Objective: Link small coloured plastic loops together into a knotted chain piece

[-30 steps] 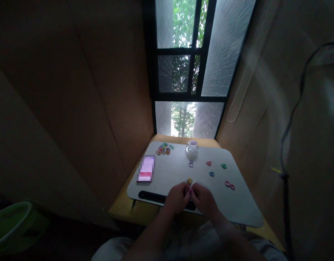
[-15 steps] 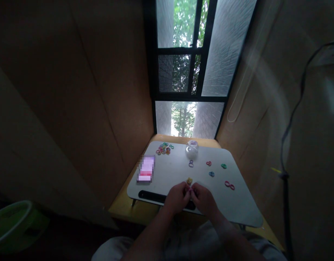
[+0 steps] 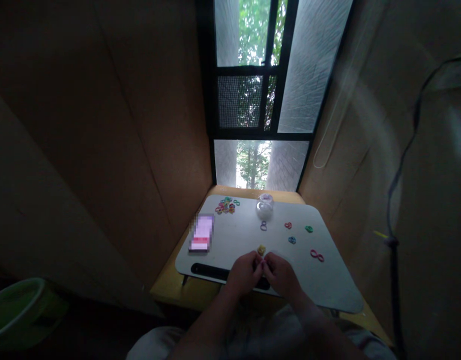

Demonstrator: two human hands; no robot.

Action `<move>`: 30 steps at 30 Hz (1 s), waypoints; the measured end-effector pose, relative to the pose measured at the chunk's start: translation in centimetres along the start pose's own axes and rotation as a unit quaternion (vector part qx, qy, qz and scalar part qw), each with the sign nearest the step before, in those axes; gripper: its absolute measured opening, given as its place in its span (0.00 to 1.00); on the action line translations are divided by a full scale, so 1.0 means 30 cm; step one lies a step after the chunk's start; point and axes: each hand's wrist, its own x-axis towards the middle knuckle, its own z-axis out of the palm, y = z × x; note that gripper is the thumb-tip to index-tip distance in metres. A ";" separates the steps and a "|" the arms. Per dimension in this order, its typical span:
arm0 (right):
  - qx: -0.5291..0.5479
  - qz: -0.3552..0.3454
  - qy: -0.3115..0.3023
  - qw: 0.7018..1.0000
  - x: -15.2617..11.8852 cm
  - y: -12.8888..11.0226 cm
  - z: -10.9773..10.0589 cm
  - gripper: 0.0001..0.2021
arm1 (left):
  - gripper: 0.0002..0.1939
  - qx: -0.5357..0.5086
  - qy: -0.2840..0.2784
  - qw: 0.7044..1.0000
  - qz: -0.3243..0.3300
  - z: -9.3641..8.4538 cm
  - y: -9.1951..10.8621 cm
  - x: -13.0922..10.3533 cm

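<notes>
Over the front edge of the white lap table [image 3: 238,235], my left hand [image 3: 246,271] and my right hand [image 3: 278,272] meet at the fingertips. Both are closed around a small pink band [image 3: 264,261], mostly hidden by the fingers. Just beyond the fingertips lies a yellow band [image 3: 261,249]. Further off are a purple band [image 3: 263,226], a red band [image 3: 288,226], a blue band [image 3: 292,240], a green band [image 3: 309,229] and a pink figure-eight band [image 3: 317,255].
A pile of coloured bands [image 3: 226,205] lies at the back left, above a phone [image 3: 201,233]. The clear jar [image 3: 265,206] stands at the back. A black slot [image 3: 210,271] runs along the front edge. A dark cable [image 3: 393,280] hangs at the right.
</notes>
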 end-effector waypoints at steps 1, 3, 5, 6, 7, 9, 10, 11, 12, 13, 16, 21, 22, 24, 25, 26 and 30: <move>-0.002 0.000 0.003 1.000 0.000 0.001 0.001 0.08 | 0.04 0.002 -0.001 1.000 0.000 0.000 -0.001 0.000; -0.002 -0.001 0.005 1.000 0.000 0.003 0.002 0.08 | 0.05 0.004 -0.002 1.000 0.000 0.000 -0.001 0.000; 0.001 -0.002 0.004 1.000 0.000 0.003 0.002 0.08 | 0.05 0.004 -0.003 1.000 0.000 0.000 -0.001 -0.001; 0.003 -0.003 0.004 1.000 -0.001 0.004 0.002 0.08 | 0.05 0.003 -0.003 1.000 0.001 0.000 -0.001 -0.001; 0.005 -0.005 0.004 1.000 -0.001 0.003 0.001 0.07 | 0.05 0.002 -0.002 1.000 0.002 0.000 -0.001 0.000; 0.007 -0.009 0.003 1.000 -0.001 0.004 0.001 0.07 | 0.05 0.003 -0.002 1.000 0.003 0.000 -0.002 0.000; 0.007 -0.010 0.003 1.000 -0.001 0.004 0.000 0.08 | 0.05 0.004 -0.002 1.000 0.004 0.000 -0.002 0.001; 0.007 -0.010 0.002 1.000 -0.001 0.004 0.000 0.08 | 0.05 0.006 -0.002 1.000 0.005 0.000 -0.002 0.001; 0.006 -0.008 0.001 1.000 -0.001 0.005 0.000 0.08 | 0.05 0.008 -0.002 1.000 0.005 0.000 -0.002 0.001; 0.006 -0.007 0.001 1.000 -0.001 0.005 0.000 0.08 | 0.05 0.009 -0.002 1.000 0.005 0.000 -0.001 0.001; 0.005 -0.006 0.001 1.000 0.000 0.006 0.000 0.08 | 0.05 0.008 -0.001 1.000 0.000 0.000 0.001 0.001; 0.003 -0.009 0.008 1.000 0.000 0.004 0.002 0.08 | 0.06 0.001 -0.004 1.000 -0.005 0.000 0.003 0.001; 0.004 -0.010 0.008 1.000 0.000 0.004 0.001 0.08 | 0.05 0.000 -0.004 1.000 -0.006 0.000 0.003 0.001; 0.006 -0.009 0.006 1.000 0.000 0.002 0.000 0.08 | 0.05 -0.003 -0.003 1.000 -0.003 0.000 0.002 0.001; 0.006 -0.008 0.005 1.000 0.000 0.000 -0.001 0.08 | 0.05 -0.003 -0.002 1.000 -0.001 -0.001 0.002 0.000; 0.005 -0.007 0.003 1.000 -0.001 -0.001 -0.002 0.08 | 0.05 -0.002 -0.001 1.000 0.000 -0.001 0.002 0.000; 0.002 -0.006 0.005 1.000 0.000 -0.003 -0.002 0.08 | 0.05 0.007 0.000 1.000 -0.003 -0.002 0.004 -0.001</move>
